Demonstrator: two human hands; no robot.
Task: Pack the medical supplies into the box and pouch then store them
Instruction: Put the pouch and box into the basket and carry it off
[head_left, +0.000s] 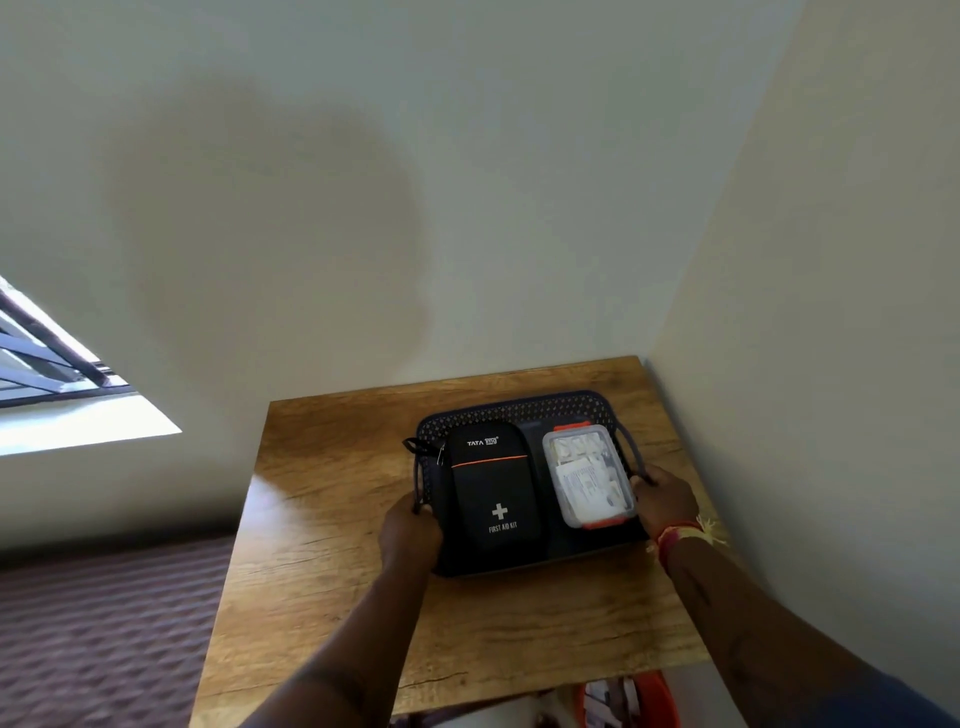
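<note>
So both hands are on the basket here. The left hand (410, 530) has its fingers curled tight around the dark handle on the left side of the black perforated basket (519, 408), and the right hand (665, 499) does the same on the right side, fingers wrapped narrow around that handle. No spread fingers anywhere, both are properly gripping.

Between the two sets of fingers sit the task items. The black pouch (493, 493), with "FIRST AID KIT" and a white cross printed on it plus a thin orange line across the upper part, lies flat in the basket just right of the left fingers, zipped up as far as I can see. A zipper pull or clip hangs off its top left corner, just above the left fingers. The clear plastic box (589, 475) with orange clips at its two ends lies right next to the right fingers, lid on, with white packets showing through it. Can't read what those packets are, too blurry.

Pouch and box lie side by side, a small gap of basket floor between them.

The basket rests on a wooden tabletop (337, 545) pushed into a corner, wall just past the right hand's fingers. The right wrist has a red and yellow thread band (678, 535). Under the table's near edge there's something orange (657, 699), partly hidden.
</note>
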